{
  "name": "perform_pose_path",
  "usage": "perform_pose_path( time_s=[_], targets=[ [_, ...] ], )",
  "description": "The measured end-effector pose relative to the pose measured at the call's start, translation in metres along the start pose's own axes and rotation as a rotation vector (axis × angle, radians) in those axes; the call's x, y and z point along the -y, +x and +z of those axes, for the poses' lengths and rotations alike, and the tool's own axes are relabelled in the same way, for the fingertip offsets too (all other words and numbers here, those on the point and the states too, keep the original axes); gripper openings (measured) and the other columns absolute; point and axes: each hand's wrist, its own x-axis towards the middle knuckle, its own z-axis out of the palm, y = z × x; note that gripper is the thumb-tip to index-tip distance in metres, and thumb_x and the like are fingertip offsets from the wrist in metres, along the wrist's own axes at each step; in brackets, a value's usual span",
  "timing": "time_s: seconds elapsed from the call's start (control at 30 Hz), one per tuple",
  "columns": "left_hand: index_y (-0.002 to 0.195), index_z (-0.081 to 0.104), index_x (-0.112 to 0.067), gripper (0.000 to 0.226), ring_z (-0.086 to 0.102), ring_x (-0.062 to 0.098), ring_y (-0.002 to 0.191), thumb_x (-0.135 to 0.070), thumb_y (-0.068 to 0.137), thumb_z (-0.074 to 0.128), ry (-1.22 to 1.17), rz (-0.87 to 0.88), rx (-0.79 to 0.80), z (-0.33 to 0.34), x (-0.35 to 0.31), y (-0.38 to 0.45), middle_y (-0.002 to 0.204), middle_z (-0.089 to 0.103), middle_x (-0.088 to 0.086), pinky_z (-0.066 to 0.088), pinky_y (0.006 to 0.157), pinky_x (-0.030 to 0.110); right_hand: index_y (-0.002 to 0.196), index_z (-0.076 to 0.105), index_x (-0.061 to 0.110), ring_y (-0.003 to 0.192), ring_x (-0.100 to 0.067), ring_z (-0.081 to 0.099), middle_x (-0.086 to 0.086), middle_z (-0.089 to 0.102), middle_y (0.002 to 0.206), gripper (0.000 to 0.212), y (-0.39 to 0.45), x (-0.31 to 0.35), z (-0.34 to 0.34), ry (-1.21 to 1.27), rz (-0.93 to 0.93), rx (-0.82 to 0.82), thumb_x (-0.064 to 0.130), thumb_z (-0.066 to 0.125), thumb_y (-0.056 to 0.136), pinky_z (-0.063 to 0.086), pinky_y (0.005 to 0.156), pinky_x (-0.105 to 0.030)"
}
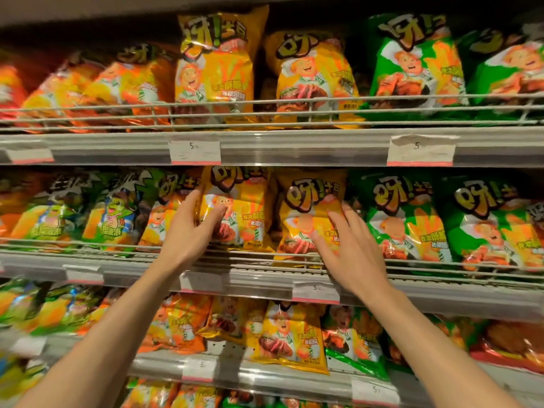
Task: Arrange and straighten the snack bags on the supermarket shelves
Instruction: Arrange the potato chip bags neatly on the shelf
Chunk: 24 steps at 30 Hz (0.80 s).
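both hands are up at the middle shelf (265, 272), which has a low wire rail along its front edge. the left hand (188, 228) grips a yellow snack bag (238, 207) at its left side: the thumb lies on the front of the bag and the other fingers go around the left edge, so the fingers are curled on it. this bag stands upright behind the rail, and its top reaches up to the price strip of the shelf above. the right hand (350, 248) rests flat on the second yellow bag (309, 213), just to the right of the first one; its fingers are straight and a little apart, and they touch the lower right part of the bag front. this second bag leans slightly and its bottom sits at the rail. to the right of it stand green bags (403, 219) of the same brand, and to the left orange bags (167, 213). white price tags (195, 151) hang on the shelf edges. the upper shelf (294, 148) carries more yellow and green bags, and the lower shelf (265, 375) too.
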Motion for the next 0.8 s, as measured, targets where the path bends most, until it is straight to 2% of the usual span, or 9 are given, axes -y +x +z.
perform_pose_path(
  time_s=[0.03, 0.1, 0.17, 0.2, 0.3, 0.5, 0.63, 0.73, 0.8],
  targets=[
    [0.155, 0.036, -0.02, 0.066, 0.053, 0.013, 0.128, -0.05, 0.1, 0.055, 0.035, 0.029, 0.013, 0.001, 0.0, 0.003, 0.146, 0.052, -0.008, 0.037, 0.104, 0.029, 0.154, 0.036, 0.023, 0.151, -0.025, 0.027, -0.006, 0.025, 0.166, 0.066, 0.0, 0.0, 0.001, -0.009, 0.011, -0.003, 0.062, 0.041, 0.1, 0.035, 0.115, -0.042],
    [0.137, 0.048, -0.02, 0.045, 0.059, 0.012, 0.104, -0.05, 0.103, 0.049, 0.122, 0.061, 0.029, 0.004, 0.004, 0.01, 0.119, 0.062, -0.006, 0.044, 0.091, 0.035, 0.153, 0.035, 0.023, 0.149, -0.027, 0.031, -0.007, 0.022, 0.166, 0.069, 0.001, 0.001, 0.002, -0.025, 0.043, 0.001, 0.064, 0.04, 0.099, 0.04, 0.111, -0.043],
    [0.114, 0.049, -0.021, 0.04, 0.06, 0.024, 0.101, -0.058, 0.101, 0.042, 0.207, 0.059, 0.036, 0.01, 0.009, 0.014, 0.109, 0.061, 0.002, 0.049, 0.087, 0.045, 0.152, 0.036, 0.022, 0.146, -0.029, 0.037, -0.008, 0.023, 0.165, 0.071, 0.003, 0.0, 0.002, -0.047, 0.054, 0.003, 0.067, 0.04, 0.097, 0.045, 0.106, -0.044],
    [0.111, 0.049, -0.019, 0.046, 0.059, 0.026, 0.1, -0.063, 0.099, 0.04, 0.241, 0.062, 0.042, 0.014, 0.01, 0.014, 0.107, 0.059, 0.004, 0.049, 0.086, 0.047, 0.152, 0.036, 0.022, 0.144, -0.03, 0.039, -0.008, 0.025, 0.165, 0.071, 0.004, 0.001, 0.003, -0.056, 0.054, 0.004, 0.068, 0.04, 0.097, 0.046, 0.103, -0.044],
    [0.123, 0.048, -0.012, 0.073, 0.054, 0.025, 0.101, -0.078, 0.091, 0.044, 0.271, 0.07, 0.066, 0.026, 0.01, 0.009, 0.111, 0.054, 0.005, 0.048, 0.087, 0.046, 0.151, 0.039, 0.021, 0.143, -0.028, 0.039, -0.007, 0.027, 0.163, 0.07, 0.002, 0.0, 0.003, -0.055, 0.049, -0.013, 0.066, 0.042, 0.098, 0.046, 0.103, -0.042],
    [0.117, 0.049, -0.015, 0.069, 0.051, 0.026, 0.102, -0.078, 0.09, 0.045, 0.32, 0.11, 0.06, 0.05, 0.006, 0.006, 0.11, 0.054, 0.006, 0.046, 0.085, 0.044, 0.151, 0.042, 0.015, 0.149, -0.027, 0.026, -0.011, 0.029, 0.162, 0.066, 0.001, -0.006, 0.0, -0.03, 0.059, -0.036, 0.056, 0.048, 0.099, 0.03, 0.117, -0.04],
    [0.122, 0.048, -0.01, 0.081, 0.046, 0.032, 0.113, -0.083, 0.088, 0.036, 0.385, 0.141, 0.008, 0.052, 0.007, 0.002, 0.117, 0.051, 0.013, 0.042, 0.095, 0.045, 0.151, 0.042, 0.017, 0.152, -0.02, 0.021, -0.004, 0.023, 0.165, 0.059, -0.002, -0.008, -0.012, 0.113, 0.0, -0.038, 0.044, 0.056, 0.101, 0.023, 0.12, -0.035],
    [0.146, 0.037, -0.013, 0.079, 0.036, 0.038, 0.138, -0.072, 0.094, 0.04, 0.43, 0.289, -0.135, 0.054, 0.003, -0.003, 0.144, 0.041, 0.019, 0.035, 0.112, 0.053, 0.144, 0.051, 0.012, 0.148, -0.026, 0.029, -0.008, 0.037, 0.157, 0.05, -0.005, -0.03, -0.026, 0.037, -0.098, -0.195, 0.033, 0.06, 0.1, 0.026, 0.119, -0.041],
    [0.154, 0.033, -0.02, 0.071, 0.032, 0.036, 0.144, -0.063, 0.098, 0.041, 0.476, 0.428, -0.144, 0.061, -0.008, -0.005, 0.153, 0.036, 0.018, 0.03, 0.116, 0.053, 0.133, 0.056, 0.005, 0.129, -0.034, 0.044, -0.014, 0.051, 0.133, 0.045, -0.003, -0.051, -0.037, -0.111, -0.06, -0.291, 0.036, 0.054, 0.099, 0.037, 0.113, -0.05]
  ],
)
